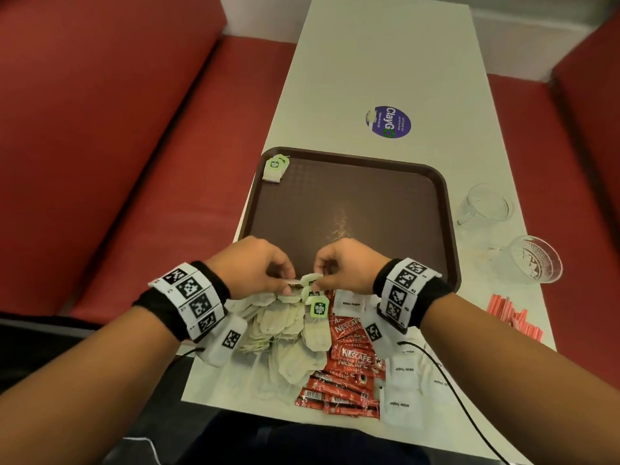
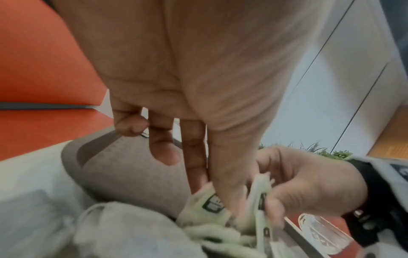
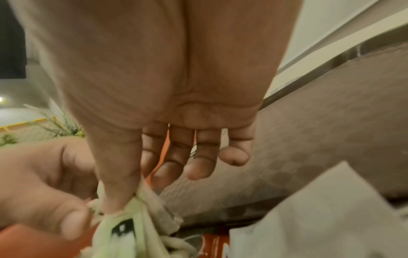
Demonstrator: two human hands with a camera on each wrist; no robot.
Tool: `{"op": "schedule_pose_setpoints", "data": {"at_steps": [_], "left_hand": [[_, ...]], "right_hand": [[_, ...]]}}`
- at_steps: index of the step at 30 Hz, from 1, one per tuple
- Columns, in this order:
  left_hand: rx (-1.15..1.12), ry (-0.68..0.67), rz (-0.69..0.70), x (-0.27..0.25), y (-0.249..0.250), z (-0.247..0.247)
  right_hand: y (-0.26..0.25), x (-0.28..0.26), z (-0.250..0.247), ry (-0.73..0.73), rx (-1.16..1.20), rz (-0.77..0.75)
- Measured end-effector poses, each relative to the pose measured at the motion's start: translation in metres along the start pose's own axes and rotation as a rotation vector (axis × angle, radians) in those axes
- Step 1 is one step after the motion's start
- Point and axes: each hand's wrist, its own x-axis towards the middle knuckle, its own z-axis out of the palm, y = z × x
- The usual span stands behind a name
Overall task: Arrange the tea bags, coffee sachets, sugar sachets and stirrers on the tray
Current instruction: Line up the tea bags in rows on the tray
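**Both hands pinched tea-bag tags over the pile**

Red Nescafé Classic coffee sachets [image 1: 349, 357] and "White Sugar" sachets [image 1: 401, 385] lay nearest. Above the tea bags [image 1: 288, 333], the left hand [image 1: 255, 266] and right hand [image 1: 345, 266] each pinched green tea-bag tags [image 1: 310, 286]. Beyond lay the brown tray [image 1: 352, 203], two tea bags [image 1: 275, 167] at its 11 o'clock corner; a "ClayGo" sticker [image 1: 388, 122] farthest.

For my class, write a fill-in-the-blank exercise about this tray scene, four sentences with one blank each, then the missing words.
1. The only items already on the brown tray are tea bags, lying in its far ____ corner.
2. Both hands, the left hand and the right hand, pinch tea bag ____.
3. The red Nescafe sachets contain ____.
4. The red stirrers lie on the ____, not the tray.

Missing words: left; tags; coffee; table
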Motion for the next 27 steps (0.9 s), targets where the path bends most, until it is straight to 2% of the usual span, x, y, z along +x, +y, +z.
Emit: {"op": "schedule_pose_setpoints", "data": {"at_steps": [5, 8, 18, 23, 27], "left_hand": [[-0.024, 0.266, -0.016, -0.006, 0.001, 0.002], [-0.064, 0.363, -0.005, -0.008, 0.004, -0.008], [-0.167, 0.507, 0.078, 0.004, 0.009, -0.034], [-0.344, 0.416, -0.007, 0.024, -0.001, -0.033], [-0.358, 0.542, -0.125, 0.060, -0.015, -0.049]], "right_hand": [[-0.005, -0.002, -0.001, 0.155, 0.122, -0.003], [-0.009, 0.001, -0.003, 0.239, 0.169, 0.021], [-0.027, 0.022, -0.009, 0.318, 0.156, -0.079], [-0.027, 0.033, -0.020, 0.359, 0.201, -0.069], [-0.024, 0.043, -0.029, 0.364, 0.245, 0.022]]}}
